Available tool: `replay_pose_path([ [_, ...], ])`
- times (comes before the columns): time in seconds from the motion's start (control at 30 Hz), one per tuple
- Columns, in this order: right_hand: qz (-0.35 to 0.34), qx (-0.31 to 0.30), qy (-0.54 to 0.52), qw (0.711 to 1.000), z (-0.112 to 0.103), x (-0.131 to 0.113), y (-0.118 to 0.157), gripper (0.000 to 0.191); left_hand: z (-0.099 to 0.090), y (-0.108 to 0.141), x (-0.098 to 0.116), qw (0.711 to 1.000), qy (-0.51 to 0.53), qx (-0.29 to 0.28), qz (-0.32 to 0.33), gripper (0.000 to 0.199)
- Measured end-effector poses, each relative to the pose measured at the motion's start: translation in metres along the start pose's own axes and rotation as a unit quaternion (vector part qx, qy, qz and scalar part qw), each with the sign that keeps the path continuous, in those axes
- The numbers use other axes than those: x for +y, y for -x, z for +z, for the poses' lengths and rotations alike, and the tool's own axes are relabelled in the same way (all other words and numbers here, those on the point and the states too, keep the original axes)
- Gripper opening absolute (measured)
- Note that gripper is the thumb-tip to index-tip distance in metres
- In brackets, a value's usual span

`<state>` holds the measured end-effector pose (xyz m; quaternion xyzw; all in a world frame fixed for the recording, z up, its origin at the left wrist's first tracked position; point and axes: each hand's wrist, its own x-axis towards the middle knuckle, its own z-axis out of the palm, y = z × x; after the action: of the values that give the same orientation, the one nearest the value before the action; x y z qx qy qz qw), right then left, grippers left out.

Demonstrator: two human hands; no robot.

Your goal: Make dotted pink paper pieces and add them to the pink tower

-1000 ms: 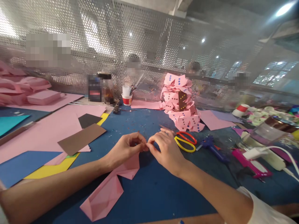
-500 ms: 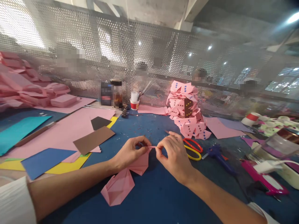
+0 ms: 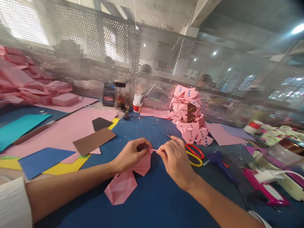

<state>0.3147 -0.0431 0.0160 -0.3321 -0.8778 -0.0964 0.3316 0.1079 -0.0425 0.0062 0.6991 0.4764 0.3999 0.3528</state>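
Note:
A folded pink paper piece (image 3: 121, 187), shaped somewhat like a bow, hangs below my left hand (image 3: 133, 154) over the blue table. My left thumb and fingers pinch its upper edge. At the top corner, my right hand (image 3: 176, 161) closes thumb and forefinger on a thin pink tip of the same paper. A slim pointed tool, perhaps a pencil, pokes out past the right fingers; most of it is hidden by the hand. Just right of that hand lie scissors (image 3: 196, 160) with red and yellow handles, partly covered by it.
A stack of dotted pink folded papers (image 3: 190, 115) stands behind my right hand. A blue glue gun (image 3: 222, 164) and a magenta device (image 3: 264, 186) lie right. Coloured sheets, including a brown card (image 3: 95, 141), lie left. A red-and-white cup (image 3: 137, 106) stands by the perforated screen (image 3: 161, 69).
The view has shifted slightly. Both hands keep their pinch on the pink paper, and the right fingertips sit slightly further left along its thin tip.

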Motion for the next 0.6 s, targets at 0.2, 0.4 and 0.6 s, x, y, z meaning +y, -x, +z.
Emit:
replay_pose_path([
  [0.2,0.013,0.001,0.004,1.000,0.0011,0.0053,-0.0009,0.013,0.0000,-0.0002,-0.0027,1.000,0.006,0.008,0.003,0.017],
  [0.4,0.009,-0.013,-0.003,1.000,0.0008,0.0063,-0.0015,0.014,0.0007,0.0004,-0.0028,1.000,0.011,0.005,0.009,0.018],
  [0.6,0.017,-0.014,-0.015,1.000,0.0007,0.0073,-0.0024,0.013,0.0011,-0.0004,-0.0037,1.000,0.012,0.001,0.014,0.018],
])
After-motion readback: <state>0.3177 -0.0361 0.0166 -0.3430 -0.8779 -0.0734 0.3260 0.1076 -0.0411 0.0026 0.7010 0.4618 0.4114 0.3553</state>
